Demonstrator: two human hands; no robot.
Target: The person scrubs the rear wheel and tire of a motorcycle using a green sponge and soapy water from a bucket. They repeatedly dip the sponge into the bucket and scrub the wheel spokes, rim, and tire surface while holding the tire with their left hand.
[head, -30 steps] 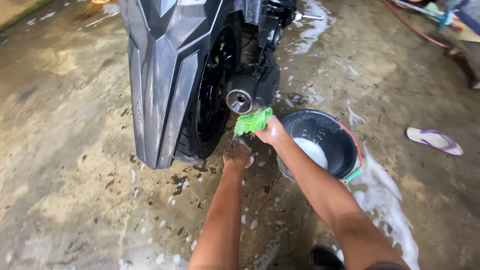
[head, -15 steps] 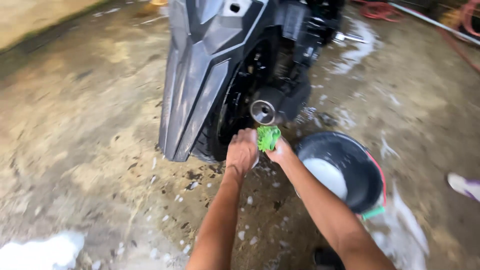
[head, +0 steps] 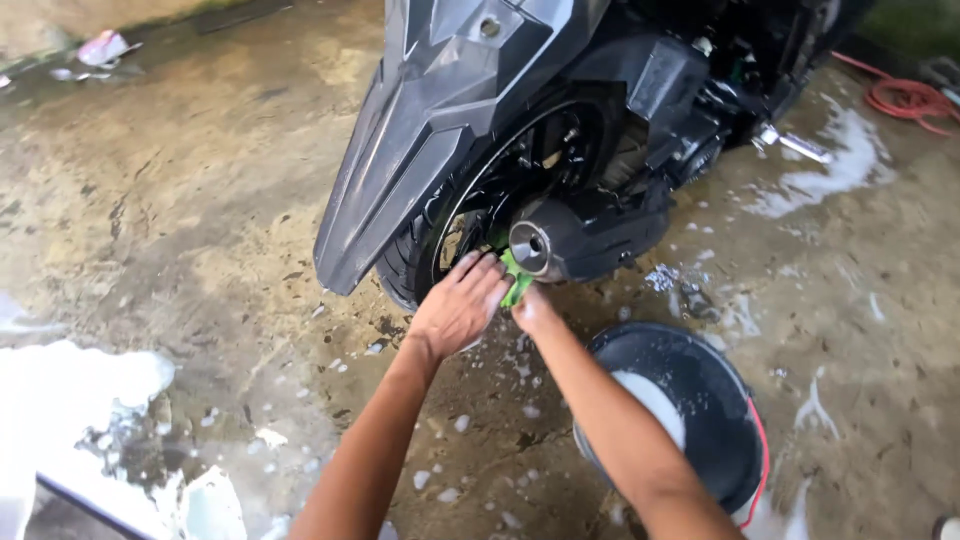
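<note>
Wet concrete floor (head: 180, 230), with suds patches at 8 o'clock and 2 o'clock. Upon it stands the rear of a grey-and-black scooter (head: 450, 130), filling the upper centre; compared with the view half a second earlier it appears larger and nearer, and the rear fender now points toward 7 o'clock.

Rear wheel (head: 440, 240), black tyre, beneath the fender. Exhaust muffler (head: 575, 240), its round chrome-rimmed outlet facing the viewer, at 3 o'clock of the wheel.

Black bucket (head: 700, 420) with soapy water and a red handle, at 5 o'clock of the muffler; earlier it lay nearer the hands, now it sits just right of the right forearm.

Red hose (head: 905, 98), coiled at 2 o'clock of the frame.

Left hand (head: 458, 305), palm down, fingers (head: 480, 270) extended and only slightly spread, resting against the tyre at the wheel's lower edge; it grips nothing visible. Earlier it was lower, apart from the wheel.

Right hand (head: 533, 308), at 3 o'clock of the left hand and just below the muffler outlet, closed around a green cloth (head: 515, 280). The cloth emerges at 11 o'clock of the right fist, between the two hands, pressed toward the gap between tyre and muffler; less of it shows than before.
</note>
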